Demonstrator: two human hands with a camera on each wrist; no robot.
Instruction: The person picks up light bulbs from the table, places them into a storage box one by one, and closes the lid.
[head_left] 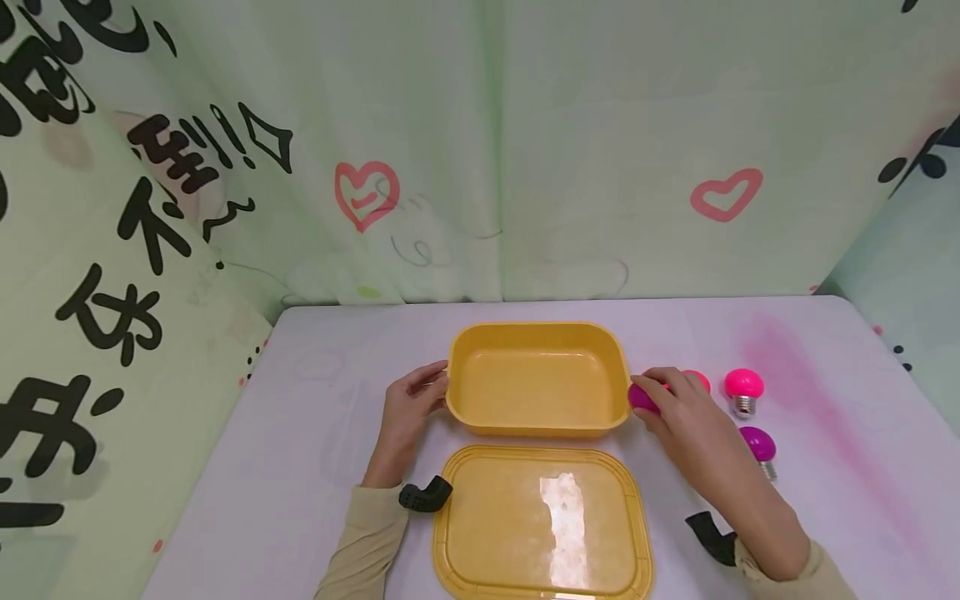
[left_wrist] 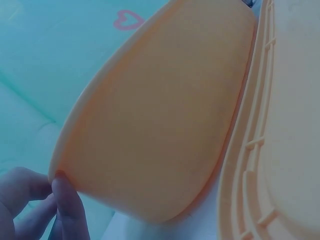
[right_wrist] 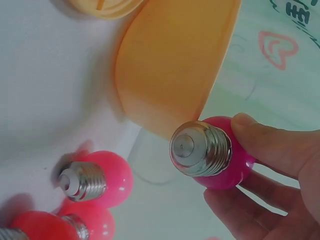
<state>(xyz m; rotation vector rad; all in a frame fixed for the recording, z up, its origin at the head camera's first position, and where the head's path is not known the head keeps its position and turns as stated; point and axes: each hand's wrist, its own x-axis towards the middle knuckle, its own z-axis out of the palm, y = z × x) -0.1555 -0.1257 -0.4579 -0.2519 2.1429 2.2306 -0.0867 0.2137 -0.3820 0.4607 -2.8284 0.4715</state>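
While the left grip (head_left: 408,408) pinches the box (head_left: 537,382), a bulb (right_wrist: 212,154) sits clasped inside the right grip (head_left: 679,418).

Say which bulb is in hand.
The purple bulb held by the right hand, beside the yellow container. The other purple bulb and the remaining bulbs in view rest on the table.
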